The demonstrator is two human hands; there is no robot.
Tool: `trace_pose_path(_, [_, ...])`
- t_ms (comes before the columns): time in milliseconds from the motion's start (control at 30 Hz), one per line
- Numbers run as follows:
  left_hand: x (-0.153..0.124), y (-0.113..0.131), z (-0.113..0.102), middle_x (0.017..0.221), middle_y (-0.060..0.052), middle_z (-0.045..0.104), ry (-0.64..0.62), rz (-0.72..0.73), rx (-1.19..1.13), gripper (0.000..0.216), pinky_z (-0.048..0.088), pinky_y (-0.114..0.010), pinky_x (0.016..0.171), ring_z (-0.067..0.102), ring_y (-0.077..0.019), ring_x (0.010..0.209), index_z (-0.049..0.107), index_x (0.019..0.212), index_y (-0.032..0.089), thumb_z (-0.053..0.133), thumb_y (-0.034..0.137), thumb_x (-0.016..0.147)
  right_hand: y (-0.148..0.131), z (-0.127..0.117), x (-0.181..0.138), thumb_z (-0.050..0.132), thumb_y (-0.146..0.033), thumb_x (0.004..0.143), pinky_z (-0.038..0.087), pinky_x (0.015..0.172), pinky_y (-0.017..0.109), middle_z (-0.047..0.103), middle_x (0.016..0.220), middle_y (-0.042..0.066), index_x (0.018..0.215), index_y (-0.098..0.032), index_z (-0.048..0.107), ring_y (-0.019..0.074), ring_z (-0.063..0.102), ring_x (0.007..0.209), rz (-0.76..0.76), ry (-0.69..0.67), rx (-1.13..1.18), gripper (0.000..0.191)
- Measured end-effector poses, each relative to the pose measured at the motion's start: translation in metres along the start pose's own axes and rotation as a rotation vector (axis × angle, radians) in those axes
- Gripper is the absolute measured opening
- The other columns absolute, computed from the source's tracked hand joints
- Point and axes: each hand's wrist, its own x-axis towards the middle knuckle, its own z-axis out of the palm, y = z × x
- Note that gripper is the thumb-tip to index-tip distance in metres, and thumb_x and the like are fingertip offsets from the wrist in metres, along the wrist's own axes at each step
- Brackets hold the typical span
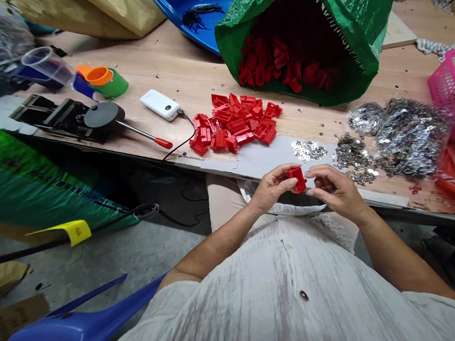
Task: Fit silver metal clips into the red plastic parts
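My left hand (273,187) pinches a small red plastic piece (297,178) just off the table's near edge, above my lap. My right hand (336,189) is closed beside it, fingertips touching the same piece and perhaps holding a small metal part that I cannot make out. A pile of the same red plastic pieces (235,122) lies on the wooden table (188,73) ahead of my hands. Small shiny metal parts (308,150) are scattered near the table edge, just beyond my hands.
A green sack (357,18) full of red pieces lies open at the back. Bags of metal parts (405,130), a pink basket (451,90), a white power bank (160,104) with cable, a hand press with red-tipped lever (101,117), cups (102,78) and a blue tub (183,11) stand around.
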Motion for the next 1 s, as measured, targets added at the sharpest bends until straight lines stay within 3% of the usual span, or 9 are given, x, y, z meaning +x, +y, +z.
trace_pose_path(100, [0.004, 0.003, -0.008, 0.114, -0.007, 0.069, 0.005, 0.077, 0.067, 0.041, 0.050, -0.030, 0.089, 0.066, -0.0163, 0.096, 0.060, 0.110, 0.021, 0.080, 0.028, 0.075, 0.010, 0.002, -0.002, 0.050, -0.031, 0.099, 0.052, 0.083, 0.036, 0.061, 0.119, 0.010, 0.131, -0.025, 0.057, 0.0190, 0.061, 0.093, 0.080, 0.004, -0.082, 0.034])
trace_pose_path(167, [0.009, 0.006, -0.015, 0.119, -0.008, 0.068, 0.000, 0.121, 0.140, 0.041, 0.050, -0.032, 0.092, 0.067, -0.0161, 0.098, 0.055, 0.106, 0.021, 0.079, 0.024, 0.074, 0.018, 0.007, -0.002, 0.044, -0.029, 0.100, 0.051, 0.087, 0.038, 0.061, 0.110, 0.010, 0.131, -0.024, 0.059, 0.0209, 0.060, 0.099, 0.084, -0.003, -0.137, 0.035])
trace_pose_path(267, [0.017, 0.009, -0.027, 0.116, -0.009, 0.069, -0.006, 0.182, 0.287, 0.036, 0.051, -0.032, 0.093, 0.067, -0.0171, 0.102, 0.051, 0.104, 0.021, 0.075, 0.022, 0.078, 0.029, 0.017, -0.001, 0.048, -0.028, 0.099, 0.052, 0.078, 0.035, 0.062, 0.094, 0.007, 0.126, -0.022, 0.064, 0.0194, 0.062, 0.086, 0.115, -0.020, -0.180, 0.032])
trace_pose_path(533, [0.033, 0.015, -0.047, 0.114, -0.007, 0.072, -0.061, 0.203, 0.840, 0.038, 0.049, -0.029, 0.096, 0.067, -0.0179, 0.103, 0.065, 0.117, 0.019, 0.069, 0.020, 0.079, 0.035, 0.028, 0.014, 0.057, -0.026, 0.094, 0.053, 0.079, 0.035, 0.074, 0.099, 0.006, 0.108, -0.021, 0.071, 0.0209, 0.069, 0.088, 0.165, -0.045, -0.277, 0.021])
trace_pose_path(1000, [0.040, 0.019, -0.051, 0.112, -0.005, 0.075, -0.106, 0.204, 0.901, 0.036, 0.049, -0.027, 0.097, 0.069, -0.0176, 0.103, 0.070, 0.113, 0.018, 0.071, 0.019, 0.077, 0.044, 0.031, 0.021, 0.053, -0.023, 0.097, 0.055, 0.081, 0.032, 0.073, 0.103, 0.005, 0.111, -0.022, 0.068, 0.0187, 0.069, 0.093, 0.070, -0.091, -0.345, 0.021])
